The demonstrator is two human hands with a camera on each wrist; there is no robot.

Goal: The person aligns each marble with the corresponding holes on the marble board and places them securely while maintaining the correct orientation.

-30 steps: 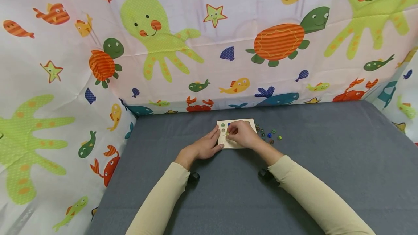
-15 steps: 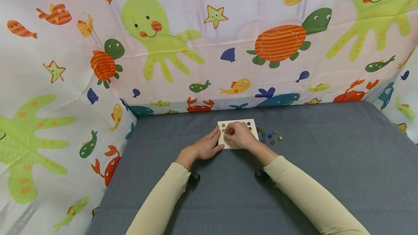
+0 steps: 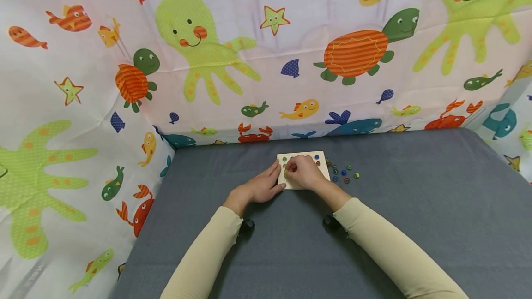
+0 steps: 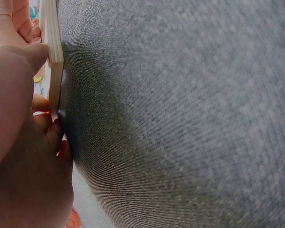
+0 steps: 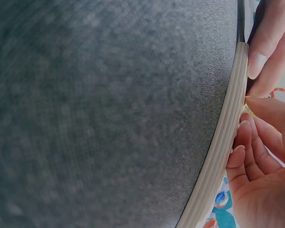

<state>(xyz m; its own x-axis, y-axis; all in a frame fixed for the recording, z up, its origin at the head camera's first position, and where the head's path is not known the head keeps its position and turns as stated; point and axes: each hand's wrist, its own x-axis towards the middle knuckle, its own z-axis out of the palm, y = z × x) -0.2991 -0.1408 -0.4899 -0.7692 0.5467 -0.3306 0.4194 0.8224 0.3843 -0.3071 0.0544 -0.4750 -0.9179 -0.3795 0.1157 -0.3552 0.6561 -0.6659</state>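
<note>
Pinching marble (image 3: pixel 287 170) — right hand (image 3: pixel 305 173); left hand (image 3: pixel 262 187) steadying board (image 3: pixel 302 156).

Covered in dark grey woven cloth, the bench (image 3: pixel 415 206). Hung close behind the bench and down its left side, a white sea-creature curtain (image 3: pixel 266 59): green octopuses, orange-shelled turtles, starfish, small fish, red crabs along the lower hem. Folded round the bench's far right corner too. Lit evenly and softly, without hard shadows on the cloth.
</note>
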